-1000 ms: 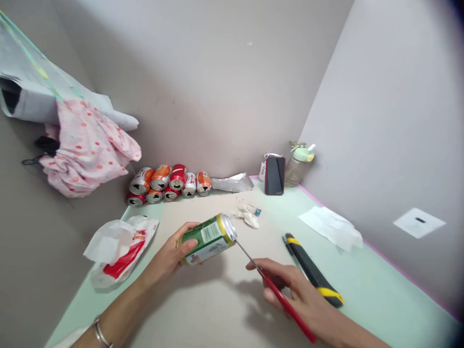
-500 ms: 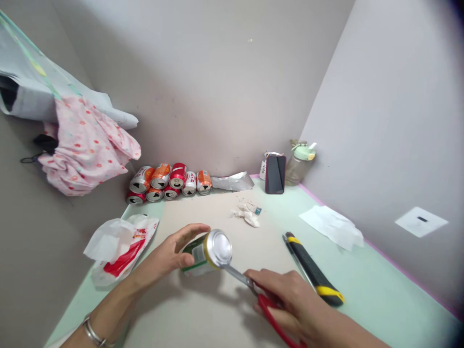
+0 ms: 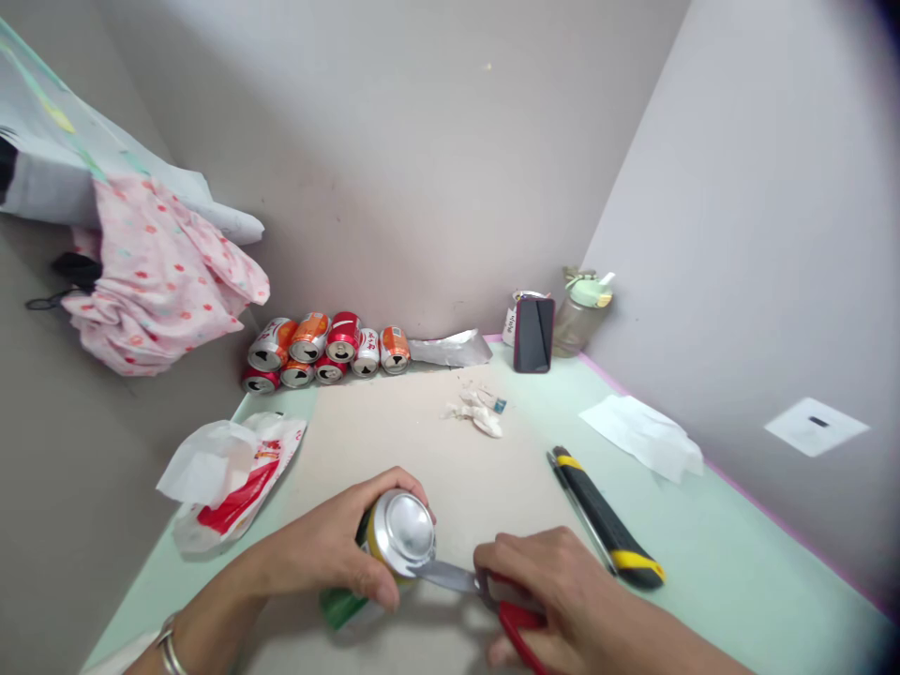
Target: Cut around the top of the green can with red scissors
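My left hand (image 3: 352, 544) is wrapped round a green and yellow drink can (image 3: 403, 531), its silver end tilted up toward me. In my right hand (image 3: 555, 581) are red-handled scissors (image 3: 450, 576), held by the handles. The tip of the blade touches the can near the rim of the silver end; whether it pierces the metal I cannot tell. A pale board (image 3: 352, 417) lies beneath both hands.
Several drink cans (image 3: 327, 347) are stacked at the back left, beside a cut metal sheet (image 3: 454, 349). A large utility knife (image 3: 605, 516) lies on the right. Crumpled tissue (image 3: 482, 412), a phone (image 3: 534, 335), a bottle (image 3: 582, 314) and a plastic bag (image 3: 243, 483) are also around.
My left hand has brought the can closer to me and slightly left, turning its silver end further upward. The scissors have swung flatter, with the blade still at the can's rim.
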The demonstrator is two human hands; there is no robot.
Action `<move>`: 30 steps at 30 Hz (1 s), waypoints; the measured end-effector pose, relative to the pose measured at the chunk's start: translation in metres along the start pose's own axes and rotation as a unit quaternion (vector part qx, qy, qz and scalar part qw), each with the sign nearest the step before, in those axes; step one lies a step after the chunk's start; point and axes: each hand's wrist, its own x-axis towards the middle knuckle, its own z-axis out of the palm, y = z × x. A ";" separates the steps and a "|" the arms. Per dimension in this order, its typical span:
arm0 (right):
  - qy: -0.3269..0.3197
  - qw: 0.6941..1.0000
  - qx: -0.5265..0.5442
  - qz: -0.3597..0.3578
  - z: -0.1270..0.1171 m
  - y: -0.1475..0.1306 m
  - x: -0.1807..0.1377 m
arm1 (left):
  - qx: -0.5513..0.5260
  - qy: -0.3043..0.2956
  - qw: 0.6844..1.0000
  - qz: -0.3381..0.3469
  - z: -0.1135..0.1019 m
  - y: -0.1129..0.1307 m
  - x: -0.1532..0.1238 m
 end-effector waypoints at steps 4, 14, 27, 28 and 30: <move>-0.002 1.000 0.021 0.014 -0.001 -0.001 0.001 | 0.000 0.011 1.000 -0.006 0.002 -0.001 0.001; -0.004 0.994 0.094 0.053 -0.005 -0.002 0.000 | 0.012 0.048 0.999 -0.004 0.005 0.010 0.000; -0.011 0.994 0.105 0.033 -0.008 0.002 0.001 | 0.042 0.045 0.998 -0.019 -0.002 0.001 -0.003; -0.013 0.994 0.104 0.033 -0.008 0.002 0.001 | 0.036 0.043 0.998 -0.020 -0.002 0.002 -0.003; -0.014 0.994 0.104 0.034 -0.008 0.002 0.000 | 0.030 0.040 0.998 -0.023 -0.003 0.002 -0.003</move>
